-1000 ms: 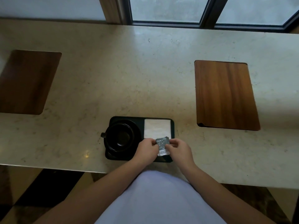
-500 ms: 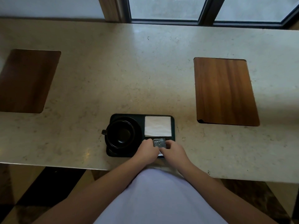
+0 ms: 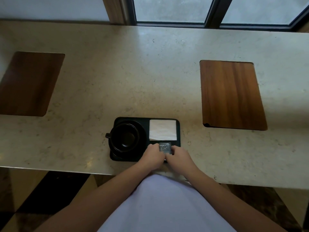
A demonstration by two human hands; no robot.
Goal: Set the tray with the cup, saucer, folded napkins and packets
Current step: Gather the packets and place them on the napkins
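A black tray (image 3: 178, 131) lies near the counter's front edge. On its left half a black cup (image 3: 125, 137) stands on a black saucer (image 3: 143, 131), handle pointing left. A white folded napkin (image 3: 162, 129) fills the tray's far right part. Just in front of the napkin a small grey printed packet (image 3: 165, 147) rests low over the tray's near right part. My left hand (image 3: 153, 156) pinches its left edge and my right hand (image 3: 179, 157) its right edge. Whatever lies under my hands is hidden.
The tray sits on a long pale stone counter (image 3: 150, 77). A wooden board (image 3: 231, 95) lies to the right and another wooden board (image 3: 28, 83) at the far left. Window frames run along the back; dark floor shows below the front edge.
Both hands have brought the packet down from a raised, tilted hold to lie flat and low on the tray's near right part. Cup, saucer and napkin have not moved.
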